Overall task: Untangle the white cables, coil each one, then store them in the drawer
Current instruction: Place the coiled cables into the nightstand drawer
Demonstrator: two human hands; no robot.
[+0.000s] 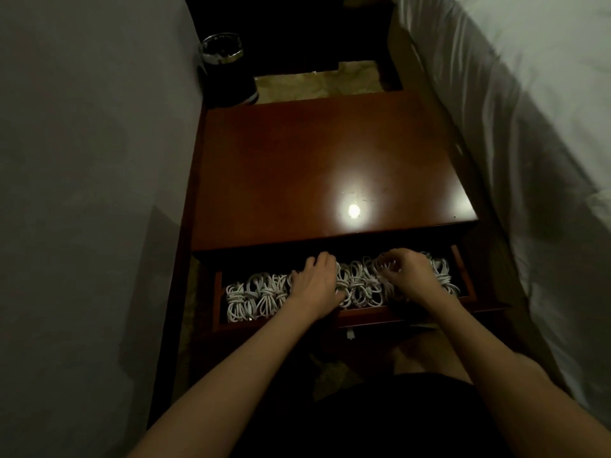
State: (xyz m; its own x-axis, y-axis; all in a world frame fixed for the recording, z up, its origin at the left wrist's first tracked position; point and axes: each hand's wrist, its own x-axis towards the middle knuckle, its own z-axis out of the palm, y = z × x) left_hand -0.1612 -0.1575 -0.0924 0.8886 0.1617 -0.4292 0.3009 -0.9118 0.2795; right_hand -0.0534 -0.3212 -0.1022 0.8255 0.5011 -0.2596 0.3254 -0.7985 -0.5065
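Both hands are down in the open drawer (350, 317): the left hand (314, 280) rests, fingers curled, on the row of coiled white cables (258, 297). The right hand (408, 271) pinches a coil (383, 264) at its fingertips, more coils packed either side.

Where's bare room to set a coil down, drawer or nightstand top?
The nightstand top shows bare wood from wall side to bed side, only a lamp glare on it. The drawer is crowded: coiled white cables run wall to wall, with the left hand and right hand in among them. Its back is shadowed, unclear.
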